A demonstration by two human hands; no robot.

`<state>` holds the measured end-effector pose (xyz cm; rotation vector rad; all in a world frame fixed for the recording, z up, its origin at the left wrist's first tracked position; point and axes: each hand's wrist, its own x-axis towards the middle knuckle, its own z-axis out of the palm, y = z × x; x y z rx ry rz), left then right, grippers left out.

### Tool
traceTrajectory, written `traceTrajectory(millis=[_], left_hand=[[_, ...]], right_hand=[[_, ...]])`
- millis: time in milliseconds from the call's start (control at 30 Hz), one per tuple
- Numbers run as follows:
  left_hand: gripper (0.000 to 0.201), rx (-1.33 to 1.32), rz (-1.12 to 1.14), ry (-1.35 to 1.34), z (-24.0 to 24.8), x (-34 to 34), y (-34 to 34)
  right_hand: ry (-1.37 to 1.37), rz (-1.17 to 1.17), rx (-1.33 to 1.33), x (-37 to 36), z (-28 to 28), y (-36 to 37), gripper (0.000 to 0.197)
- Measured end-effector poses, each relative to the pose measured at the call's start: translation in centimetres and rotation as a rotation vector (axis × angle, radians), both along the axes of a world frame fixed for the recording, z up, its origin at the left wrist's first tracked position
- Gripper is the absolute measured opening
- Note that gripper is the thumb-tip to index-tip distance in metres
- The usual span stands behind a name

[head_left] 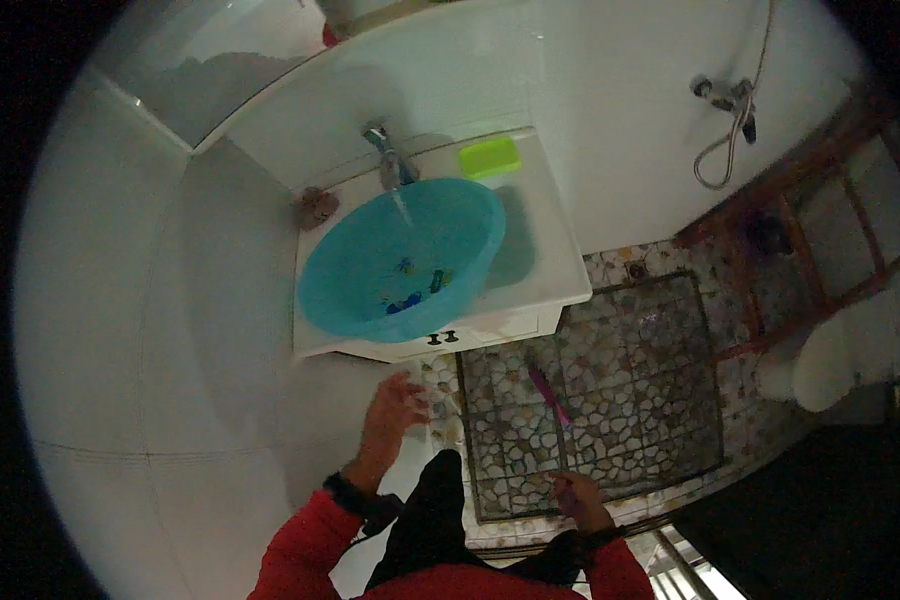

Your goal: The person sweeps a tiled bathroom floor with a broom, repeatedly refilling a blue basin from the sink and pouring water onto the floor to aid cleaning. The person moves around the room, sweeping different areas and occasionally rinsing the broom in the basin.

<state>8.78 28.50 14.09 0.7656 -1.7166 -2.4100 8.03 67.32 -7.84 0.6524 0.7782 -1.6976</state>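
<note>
My left hand (398, 403) hangs in the air in front of the white sink cabinet, its fingers spread and nothing in them. Lower right, over the edge of the pebble-patterned floor mat, my right hand (580, 498) is loosely bent and seems to hold nothing; dim light blurs its fingers. A large light-blue plastic basin (345, 285) sits tilted on the washstand. Water runs into it from the chrome faucet (392, 165). Several small dark and blue items (408, 301) lie in the basin's water, too small to name.
A lime-green soap dish (490, 157) rests on the white counter (555, 235), with a brownish bundle (317, 207) at its left corner. A thin pink object (549, 397) lies on the mat (620, 440). A shower mixer (735, 98) with hose hangs on the right wall; a toilet (825, 365) stands far right.
</note>
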Motion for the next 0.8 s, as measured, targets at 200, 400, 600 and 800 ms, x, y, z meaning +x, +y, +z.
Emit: traceTrajectory(millis=[200,400,600,800], left_hand=[[0.089,0.377,0.549,-0.116,7.4,-3.9,-5.9],[0.089,0.455,0.304,-0.051,7.5,-7.8,-10.9],[0.068,-0.387,-0.267,0.06,5.4,-6.7,-13.3],[0.046,-0.003,-0.138,0.128,5.4,-4.9,-12.0]], right_hand=[[-0.077,-0.214,0.127,-0.7,4.3,0.6,0.026],[0.106,-0.206,0.069,1.3,11.9,2.2,0.032],[0.072,-0.264,0.079,3.2,10.8,7.1,0.038],[0.187,-0.422,0.276,4.7,13.5,7.1,0.025]])
